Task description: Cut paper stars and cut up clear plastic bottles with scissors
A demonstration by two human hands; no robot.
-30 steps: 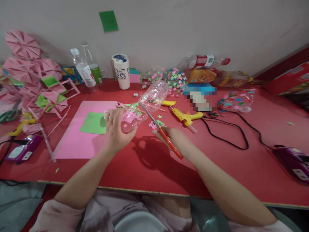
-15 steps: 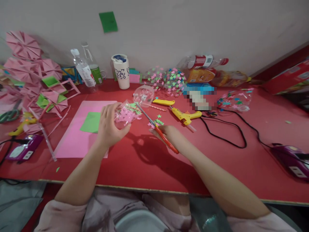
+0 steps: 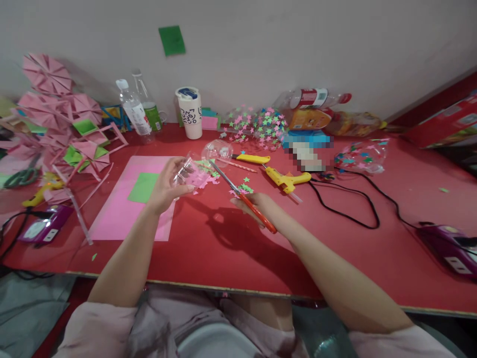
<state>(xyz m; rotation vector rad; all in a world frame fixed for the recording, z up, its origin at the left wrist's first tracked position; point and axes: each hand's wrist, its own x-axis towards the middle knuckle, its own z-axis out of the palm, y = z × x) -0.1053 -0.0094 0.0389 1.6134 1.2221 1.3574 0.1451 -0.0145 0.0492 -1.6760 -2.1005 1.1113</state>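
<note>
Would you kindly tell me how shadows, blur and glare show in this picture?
Head view: the right hand and scissors cast a dark shadow on the red table; the pink paper fans at the left edge look smeared; the clear bottle glints; a patch beside the yellow glue gun is pixelated.

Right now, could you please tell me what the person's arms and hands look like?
Both the left hand and the right hand are bare: no gloves, and no rings or watch that I can see. The forearms are uncovered; pale pink sleeves begin near the elbows.
</note>
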